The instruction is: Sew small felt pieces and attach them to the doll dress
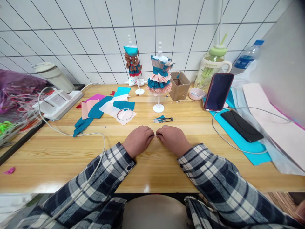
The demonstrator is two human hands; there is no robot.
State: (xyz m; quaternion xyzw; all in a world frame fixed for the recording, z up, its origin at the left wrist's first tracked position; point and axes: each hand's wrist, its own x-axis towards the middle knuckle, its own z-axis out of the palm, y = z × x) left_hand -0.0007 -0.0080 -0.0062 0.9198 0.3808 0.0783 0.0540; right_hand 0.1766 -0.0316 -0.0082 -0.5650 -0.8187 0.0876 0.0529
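Note:
My left hand and my right hand meet low over the table, fingertips pinched and almost touching. A tiny pale pink bit shows between them, too small to name; the fingers hide the rest. Just beyond lie thread snips with a teal scrap under them. Behind those stands a white mini dress form wearing a ruffled teal and pink crepe-paper dress. Further back, a second small form wears a teal, brown and red outfit.
Teal crepe paper and white sheets lie left, with a thin ring on them. A power strip has a cable crossing my left sleeve. A cardboard box, pink dish, propped phone and flat black phone are right.

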